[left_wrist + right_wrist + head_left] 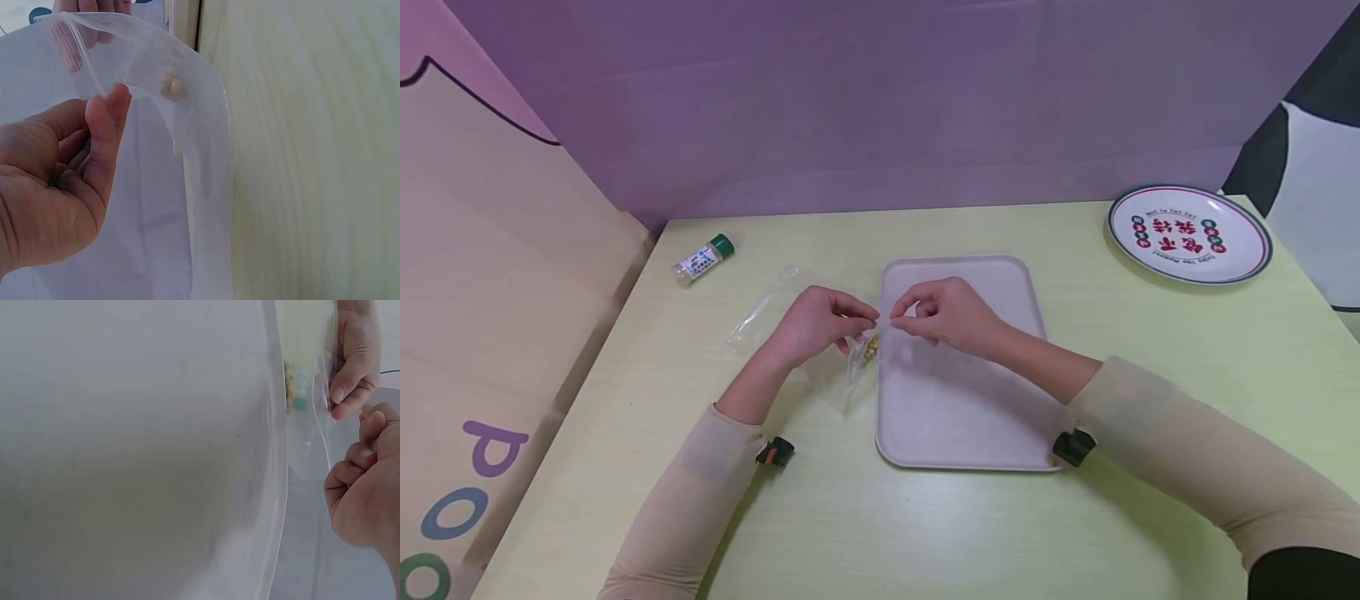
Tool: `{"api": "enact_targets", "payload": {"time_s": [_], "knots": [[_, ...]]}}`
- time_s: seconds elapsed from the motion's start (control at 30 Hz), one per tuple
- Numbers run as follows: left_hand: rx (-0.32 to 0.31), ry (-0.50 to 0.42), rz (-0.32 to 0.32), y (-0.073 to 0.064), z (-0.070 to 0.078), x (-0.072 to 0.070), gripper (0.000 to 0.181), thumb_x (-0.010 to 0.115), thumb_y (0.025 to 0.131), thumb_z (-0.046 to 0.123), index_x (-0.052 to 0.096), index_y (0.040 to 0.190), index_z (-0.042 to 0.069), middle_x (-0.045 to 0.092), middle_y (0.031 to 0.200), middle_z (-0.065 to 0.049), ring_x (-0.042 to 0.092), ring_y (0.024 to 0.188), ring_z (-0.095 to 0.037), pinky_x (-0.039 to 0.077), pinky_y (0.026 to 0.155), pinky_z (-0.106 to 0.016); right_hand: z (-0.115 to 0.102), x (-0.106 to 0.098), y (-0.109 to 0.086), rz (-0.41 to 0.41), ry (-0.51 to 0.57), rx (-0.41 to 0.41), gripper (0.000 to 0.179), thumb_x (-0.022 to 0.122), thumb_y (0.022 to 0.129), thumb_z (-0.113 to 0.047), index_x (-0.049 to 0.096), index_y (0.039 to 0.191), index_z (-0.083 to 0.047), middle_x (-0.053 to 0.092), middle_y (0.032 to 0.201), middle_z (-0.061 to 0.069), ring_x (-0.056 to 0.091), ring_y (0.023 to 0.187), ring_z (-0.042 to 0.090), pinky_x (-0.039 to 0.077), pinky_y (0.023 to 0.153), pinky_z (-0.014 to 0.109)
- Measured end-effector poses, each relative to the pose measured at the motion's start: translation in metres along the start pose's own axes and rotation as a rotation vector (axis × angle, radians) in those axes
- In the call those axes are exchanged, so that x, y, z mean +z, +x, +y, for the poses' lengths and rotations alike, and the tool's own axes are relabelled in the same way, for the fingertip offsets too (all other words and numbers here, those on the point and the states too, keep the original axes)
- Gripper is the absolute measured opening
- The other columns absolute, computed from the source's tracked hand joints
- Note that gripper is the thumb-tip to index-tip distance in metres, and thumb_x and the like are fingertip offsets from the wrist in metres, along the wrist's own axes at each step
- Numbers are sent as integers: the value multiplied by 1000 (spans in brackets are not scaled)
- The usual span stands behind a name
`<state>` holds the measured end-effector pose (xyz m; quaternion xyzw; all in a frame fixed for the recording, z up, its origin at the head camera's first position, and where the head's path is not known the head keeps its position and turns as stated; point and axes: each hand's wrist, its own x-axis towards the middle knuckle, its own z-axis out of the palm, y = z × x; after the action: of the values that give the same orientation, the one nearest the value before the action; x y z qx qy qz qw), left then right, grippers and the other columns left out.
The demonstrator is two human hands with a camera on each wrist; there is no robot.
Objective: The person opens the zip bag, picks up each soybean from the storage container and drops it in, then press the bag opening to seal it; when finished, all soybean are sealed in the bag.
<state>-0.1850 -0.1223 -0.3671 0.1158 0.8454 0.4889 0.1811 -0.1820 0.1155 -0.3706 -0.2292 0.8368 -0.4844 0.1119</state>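
Observation:
A clear plastic zip bag with small pale yellow pieces inside lies along the left side of a light tray. My left hand pinches the bag's upper edge between thumb and forefinger. Just across from it, over the tray's left rim, my right hand pinches the same edge, its other fingers curled. In the left wrist view the zip bag hangs past my left hand, a few round pale pieces inside. The right wrist view shows both hands close together at the zip bag.
A small clear bottle with a green cap lies at the back left of the table. At the back right an oval plate with red lettering sits near the edge. A purple panel stands behind the table.

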Motion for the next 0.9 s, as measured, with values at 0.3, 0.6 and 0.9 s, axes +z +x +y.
{"api": "enact_targets", "payload": {"time_s": [0.3, 0.6, 0.9], "knots": [[-7, 1, 0, 2, 1, 1, 17, 74, 94, 12, 79, 109, 8, 76, 98, -2, 68, 70, -23, 60, 69, -42, 2, -13, -16, 15, -72, 7, 7, 78, 90, -21, 77, 94, -16, 48, 51, 3, 44, 49, 19, 32, 51, 28], [-10, -3, 3, 1, 0, 1, 17, 74, 94, 11, 79, 110, 7, 76, 99, -1, 68, 71, -23, 60, 73, -47, 6, -21, -35, 15, -88, 28, 8, 79, 89, -21, 77, 94, -14, 49, 51, 1, 43, 48, 16, 28, 49, 26], [-11, -12, -4, 0, -1, 1, 18, 73, 94, 10, 78, 111, 5, 75, 100, -3, 67, 67, -22, 60, 72, -46, 11, -33, -58, 19, -69, 67, 5, 79, 89, -21, 76, 92, -18, 48, 54, 3, 45, 52, 19, 31, 50, 26]]}}
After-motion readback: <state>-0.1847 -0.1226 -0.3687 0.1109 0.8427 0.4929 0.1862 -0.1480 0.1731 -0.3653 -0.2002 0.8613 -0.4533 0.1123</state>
